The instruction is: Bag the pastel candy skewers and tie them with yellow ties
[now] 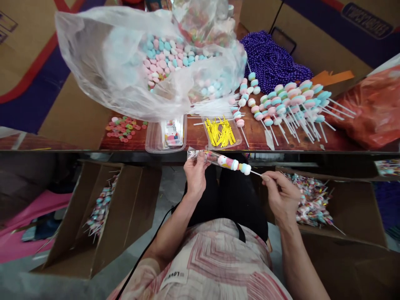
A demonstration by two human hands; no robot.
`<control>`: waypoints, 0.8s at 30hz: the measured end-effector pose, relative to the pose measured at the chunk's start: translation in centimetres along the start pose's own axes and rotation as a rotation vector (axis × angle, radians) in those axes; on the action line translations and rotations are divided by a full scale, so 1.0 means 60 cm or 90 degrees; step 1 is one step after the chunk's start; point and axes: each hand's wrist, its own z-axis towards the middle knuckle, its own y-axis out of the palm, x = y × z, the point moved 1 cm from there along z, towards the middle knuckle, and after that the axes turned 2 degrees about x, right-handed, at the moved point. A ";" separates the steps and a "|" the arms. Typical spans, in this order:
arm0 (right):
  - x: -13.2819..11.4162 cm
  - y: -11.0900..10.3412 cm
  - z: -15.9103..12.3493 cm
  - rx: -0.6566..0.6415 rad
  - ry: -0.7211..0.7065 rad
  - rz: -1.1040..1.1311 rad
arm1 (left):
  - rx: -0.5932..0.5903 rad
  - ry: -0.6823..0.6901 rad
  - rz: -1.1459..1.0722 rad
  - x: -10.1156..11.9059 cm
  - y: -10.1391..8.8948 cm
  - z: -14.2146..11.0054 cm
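My right hand (283, 193) pinches the white stick of a candy skewer (245, 168), threaded with pastel pink, yellow, white and blue sweets. Part of that skewer sits inside a small printed clear plastic bag (212, 156). The bag's far end is pinched between the fingers and thumb of my left hand (196, 173). Both hands are over my lap, just in front of the table edge. Straight ahead on the table lie yellow twist ties (220, 131) in a clear tray and a stack of printed bags (173, 132) in another.
A big plastic bag of loose candies (159, 62) spreads over the table. Finished skewers (293, 100) are piled right of it, by purple cord (268, 58) and an orange bag (371, 108). Open cartons with candy sticks stand below at left (131, 208) and right (359, 204).
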 end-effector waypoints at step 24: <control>-0.001 0.009 -0.017 -0.212 0.032 0.001 | -0.009 0.025 0.034 -0.012 -0.025 0.012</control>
